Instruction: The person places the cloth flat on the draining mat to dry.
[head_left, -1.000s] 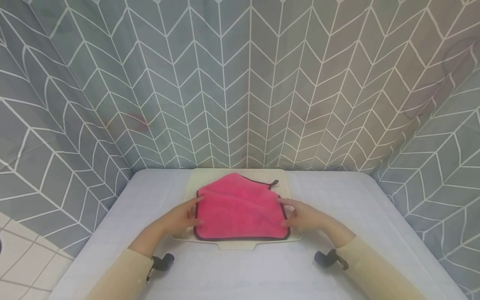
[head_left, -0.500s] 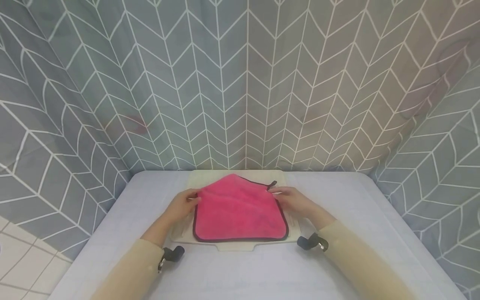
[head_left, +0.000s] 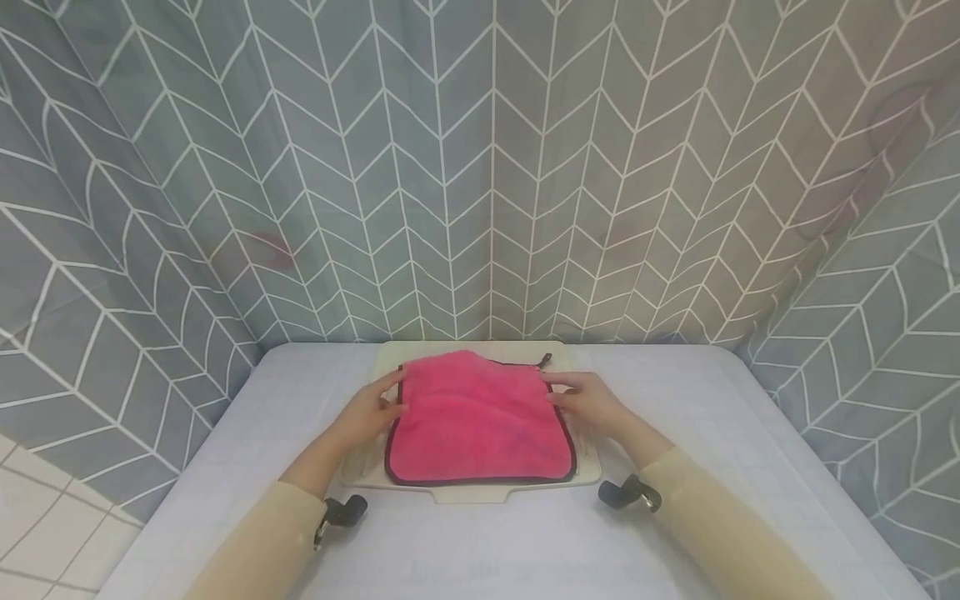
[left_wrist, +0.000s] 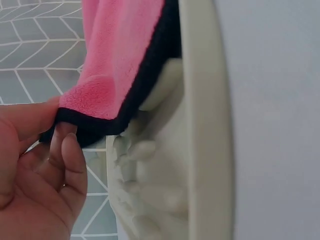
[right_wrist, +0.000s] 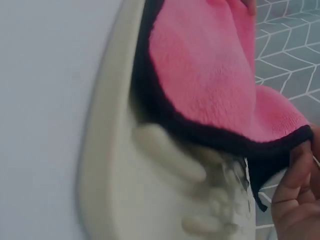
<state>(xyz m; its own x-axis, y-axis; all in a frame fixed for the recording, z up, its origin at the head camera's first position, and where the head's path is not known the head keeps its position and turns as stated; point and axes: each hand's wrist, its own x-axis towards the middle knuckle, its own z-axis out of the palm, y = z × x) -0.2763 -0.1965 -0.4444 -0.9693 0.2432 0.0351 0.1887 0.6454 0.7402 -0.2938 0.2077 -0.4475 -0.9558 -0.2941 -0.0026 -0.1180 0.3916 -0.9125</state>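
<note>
A pink plush towel (head_left: 480, 421) with a dark border lies over a cream ribbed board (head_left: 471, 495). My left hand (head_left: 366, 417) pinches its far left corner between thumb and fingers; the left wrist view shows that corner of the towel (left_wrist: 92, 97) raised off the board. On the other side, my right hand (head_left: 594, 405) grips the far right corner, near a small dark hanging loop (head_left: 546, 360). In the right wrist view the towel's edge (right_wrist: 235, 145) is lifted there too. Most of the board's face is hidden under the cloth.
Pale rounded ridges (right_wrist: 170, 152) stand up from the board beside the cloth. A white-covered table (head_left: 480, 550) carries everything. Grey patterned curtains (head_left: 480, 167) rise close behind the table and along both sides.
Both hands have moved from the towel's sides to its far corners and taken hold of them. The far left corner, earlier folded in, is now spread outward, and the far edge lies straighter.
</note>
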